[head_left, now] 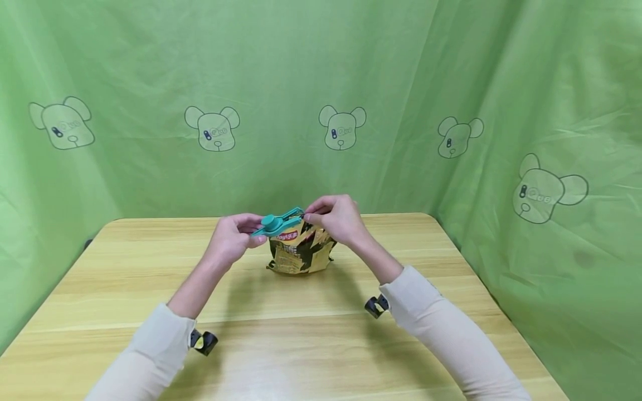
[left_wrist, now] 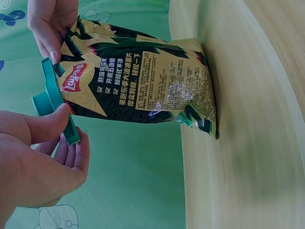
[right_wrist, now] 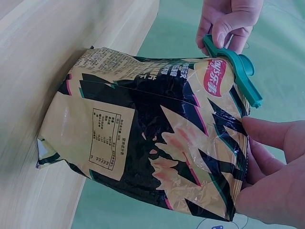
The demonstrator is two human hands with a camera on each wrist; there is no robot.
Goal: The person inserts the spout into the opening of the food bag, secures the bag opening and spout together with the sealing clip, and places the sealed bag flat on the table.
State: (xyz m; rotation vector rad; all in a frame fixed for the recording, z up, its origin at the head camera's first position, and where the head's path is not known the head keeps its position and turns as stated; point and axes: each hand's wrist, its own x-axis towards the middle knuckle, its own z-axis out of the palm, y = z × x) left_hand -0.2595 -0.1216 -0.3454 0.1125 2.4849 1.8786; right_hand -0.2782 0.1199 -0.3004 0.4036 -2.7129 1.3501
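Note:
A gold and black Lay's chip bag (head_left: 301,253) stands upright on the table, its top edge raised between the hands. My left hand (head_left: 232,236) pinches one end of a teal bag clip (left_wrist: 53,102) between thumb and fingers. The clip, with a round knob-like spout on it, lies across part of the bag's top; in the head view its arms look spread apart. With thumb and fingertips, my right hand (right_wrist: 276,162) pinches the top edge of the bag beyond the clip's far end. Printed text and a red logo show on the bag (right_wrist: 143,129).
The bag rests on a light wooden table (head_left: 281,345), towards its far edge. A green curtain (head_left: 281,72) with bear-head outlines hangs behind and at both sides. Black camera mounts (head_left: 204,341) sit at both wrists, below the pale sleeves (head_left: 160,345).

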